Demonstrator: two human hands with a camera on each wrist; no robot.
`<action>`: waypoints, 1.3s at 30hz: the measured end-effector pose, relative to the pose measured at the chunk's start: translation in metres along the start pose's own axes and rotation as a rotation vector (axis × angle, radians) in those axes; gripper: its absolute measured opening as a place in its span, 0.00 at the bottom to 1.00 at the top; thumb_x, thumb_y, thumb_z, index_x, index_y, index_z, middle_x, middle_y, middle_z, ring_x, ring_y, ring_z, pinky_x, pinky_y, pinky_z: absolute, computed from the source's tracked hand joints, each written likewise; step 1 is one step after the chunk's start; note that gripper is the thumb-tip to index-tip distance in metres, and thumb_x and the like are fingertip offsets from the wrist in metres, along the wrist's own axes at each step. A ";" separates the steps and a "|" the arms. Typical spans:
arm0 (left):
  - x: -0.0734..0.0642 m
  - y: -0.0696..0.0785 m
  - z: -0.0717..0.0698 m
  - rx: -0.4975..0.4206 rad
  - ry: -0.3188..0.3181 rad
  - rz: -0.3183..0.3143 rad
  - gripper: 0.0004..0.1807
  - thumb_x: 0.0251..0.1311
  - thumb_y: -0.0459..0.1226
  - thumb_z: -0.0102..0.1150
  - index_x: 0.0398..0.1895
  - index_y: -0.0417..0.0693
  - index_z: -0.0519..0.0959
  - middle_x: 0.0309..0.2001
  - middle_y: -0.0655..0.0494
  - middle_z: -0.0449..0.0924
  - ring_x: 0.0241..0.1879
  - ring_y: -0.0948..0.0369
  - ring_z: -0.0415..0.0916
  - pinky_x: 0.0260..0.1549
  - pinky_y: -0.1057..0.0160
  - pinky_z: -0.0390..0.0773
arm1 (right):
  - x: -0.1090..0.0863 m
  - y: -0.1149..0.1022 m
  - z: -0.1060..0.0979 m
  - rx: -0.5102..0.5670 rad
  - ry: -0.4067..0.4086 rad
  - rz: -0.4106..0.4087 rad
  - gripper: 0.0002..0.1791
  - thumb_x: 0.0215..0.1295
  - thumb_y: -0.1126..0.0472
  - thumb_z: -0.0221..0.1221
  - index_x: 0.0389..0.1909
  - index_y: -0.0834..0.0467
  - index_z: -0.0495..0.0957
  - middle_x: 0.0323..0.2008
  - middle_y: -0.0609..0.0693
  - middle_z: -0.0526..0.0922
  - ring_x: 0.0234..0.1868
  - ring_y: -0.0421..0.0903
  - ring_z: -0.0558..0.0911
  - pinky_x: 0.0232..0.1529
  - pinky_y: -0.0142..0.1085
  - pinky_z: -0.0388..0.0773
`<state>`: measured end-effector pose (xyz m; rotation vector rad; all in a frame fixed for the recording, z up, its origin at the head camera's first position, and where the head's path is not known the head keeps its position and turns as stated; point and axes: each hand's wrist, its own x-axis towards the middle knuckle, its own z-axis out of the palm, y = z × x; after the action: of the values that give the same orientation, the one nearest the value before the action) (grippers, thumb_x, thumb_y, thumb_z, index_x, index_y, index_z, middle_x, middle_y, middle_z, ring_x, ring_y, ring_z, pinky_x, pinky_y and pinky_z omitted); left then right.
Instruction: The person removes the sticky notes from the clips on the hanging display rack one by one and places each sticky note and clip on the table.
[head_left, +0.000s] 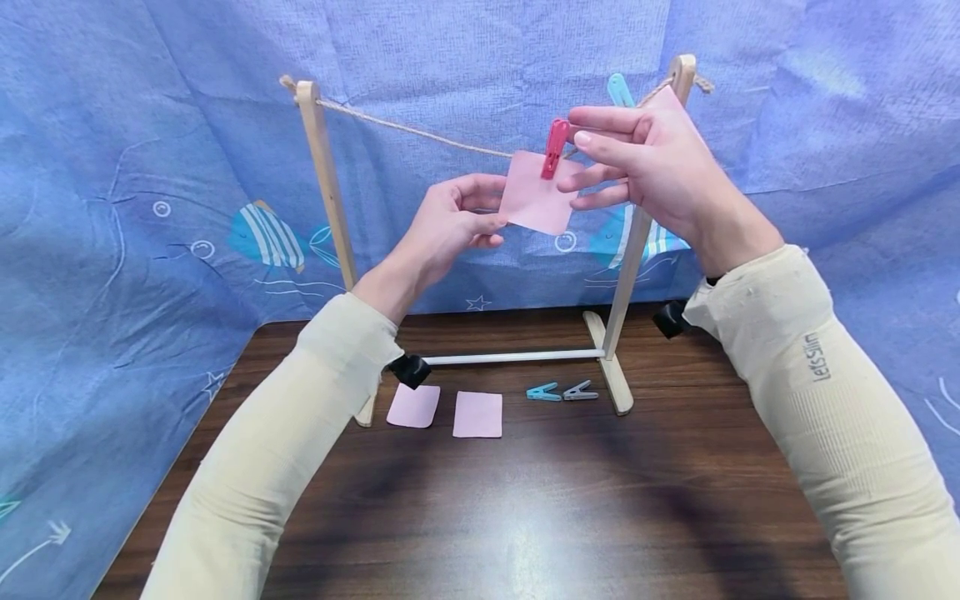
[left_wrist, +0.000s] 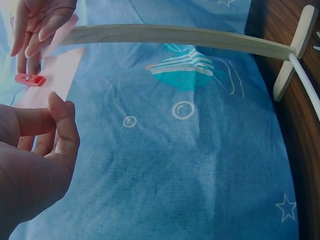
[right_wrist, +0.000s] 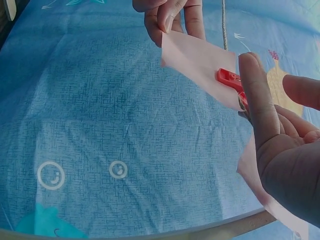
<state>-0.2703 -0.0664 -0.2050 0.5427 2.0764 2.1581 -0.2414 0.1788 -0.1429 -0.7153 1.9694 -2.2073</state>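
Note:
A pink square sheet (head_left: 532, 200) hangs on the rope (head_left: 412, 129), with a red clothespin (head_left: 556, 150) clipped over its top edge. My left hand (head_left: 450, 217) pinches the sheet's left side between thumb and fingers; the right wrist view shows this grip at a corner (right_wrist: 172, 42). Just right of the clothespin, my right hand (head_left: 656, 162) has its fingers spread, thumb and forefinger apart. Its lower fingertips overlap the sheet's right edge in the head view. Behind that hand, another pink sheet (head_left: 665, 100) hangs near a light blue clothespin (head_left: 620, 90), partly hidden.
The rope runs between two wooden posts (head_left: 326, 175), joined low down by a white bar (head_left: 517, 357). On the dark wooden table (head_left: 600, 500) lie two pink squares (head_left: 477, 415), a blue clothespin (head_left: 543, 392) and a grey clothespin (head_left: 581, 391). A blue patterned cloth (head_left: 187, 125) hangs behind.

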 end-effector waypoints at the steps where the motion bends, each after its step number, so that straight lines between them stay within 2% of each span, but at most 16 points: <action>1: 0.000 0.001 0.000 0.002 -0.004 0.001 0.21 0.64 0.21 0.60 0.59 0.40 0.80 0.50 0.44 0.84 0.35 0.57 0.80 0.32 0.65 0.84 | 0.000 0.000 0.001 0.002 0.000 0.003 0.35 0.69 0.64 0.64 0.73 0.67 0.64 0.71 0.60 0.69 0.36 0.54 0.89 0.40 0.46 0.85; 7: -0.002 0.003 -0.003 0.015 -0.028 0.009 0.20 0.64 0.22 0.61 0.59 0.41 0.80 0.49 0.44 0.84 0.36 0.56 0.80 0.31 0.65 0.84 | 0.003 -0.004 0.004 -0.009 0.001 0.041 0.36 0.67 0.65 0.65 0.74 0.64 0.64 0.71 0.58 0.70 0.38 0.55 0.89 0.40 0.46 0.85; 14: -0.002 0.007 -0.007 0.046 -0.037 0.016 0.20 0.64 0.22 0.61 0.58 0.41 0.81 0.48 0.45 0.84 0.36 0.57 0.80 0.31 0.66 0.83 | 0.007 -0.007 0.005 -0.031 0.002 0.088 0.39 0.65 0.64 0.67 0.75 0.63 0.62 0.70 0.60 0.71 0.45 0.55 0.88 0.43 0.45 0.84; 18: -0.003 0.009 -0.009 0.079 -0.034 0.022 0.19 0.64 0.23 0.62 0.57 0.42 0.81 0.48 0.46 0.85 0.37 0.57 0.80 0.32 0.66 0.83 | 0.010 -0.008 0.004 -0.027 0.033 0.082 0.41 0.59 0.67 0.72 0.72 0.67 0.66 0.63 0.63 0.77 0.49 0.57 0.87 0.44 0.47 0.83; 21: -0.003 0.010 -0.009 0.081 -0.032 0.026 0.19 0.64 0.22 0.61 0.57 0.42 0.81 0.48 0.46 0.84 0.37 0.57 0.80 0.33 0.65 0.82 | 0.012 -0.008 0.003 -0.017 0.048 0.073 0.37 0.56 0.69 0.74 0.66 0.69 0.72 0.54 0.65 0.83 0.46 0.59 0.87 0.42 0.48 0.83; 25: -0.002 0.011 -0.009 0.078 -0.028 0.038 0.18 0.64 0.22 0.62 0.56 0.41 0.82 0.47 0.46 0.85 0.37 0.58 0.79 0.34 0.65 0.81 | 0.013 -0.006 0.002 -0.020 0.025 0.039 0.28 0.57 0.69 0.73 0.59 0.69 0.78 0.47 0.65 0.86 0.43 0.60 0.88 0.42 0.48 0.83; 30: -0.002 0.012 -0.010 0.083 -0.023 0.046 0.18 0.64 0.23 0.62 0.55 0.42 0.82 0.47 0.47 0.85 0.37 0.58 0.79 0.34 0.64 0.80 | 0.011 -0.004 0.001 -0.057 -0.006 0.008 0.24 0.58 0.69 0.71 0.56 0.68 0.80 0.47 0.65 0.86 0.43 0.59 0.88 0.43 0.47 0.82; 35: -0.002 0.012 -0.012 0.092 -0.024 0.054 0.18 0.63 0.24 0.64 0.56 0.42 0.82 0.48 0.47 0.85 0.40 0.57 0.81 0.36 0.63 0.80 | 0.007 -0.007 -0.002 -0.146 0.005 0.043 0.27 0.58 0.68 0.72 0.59 0.69 0.78 0.48 0.61 0.87 0.45 0.56 0.88 0.41 0.45 0.84; 39: -0.003 0.012 -0.013 0.097 -0.021 0.060 0.19 0.62 0.25 0.66 0.56 0.42 0.82 0.48 0.48 0.85 0.41 0.57 0.81 0.37 0.62 0.81 | 0.004 -0.011 -0.002 -0.238 0.018 0.078 0.30 0.59 0.66 0.72 0.62 0.68 0.75 0.50 0.59 0.86 0.43 0.54 0.88 0.40 0.44 0.85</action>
<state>-0.2698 -0.0806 -0.1936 0.6430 2.1903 2.0811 -0.2434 0.1813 -0.1312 -0.6331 2.2527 -1.9636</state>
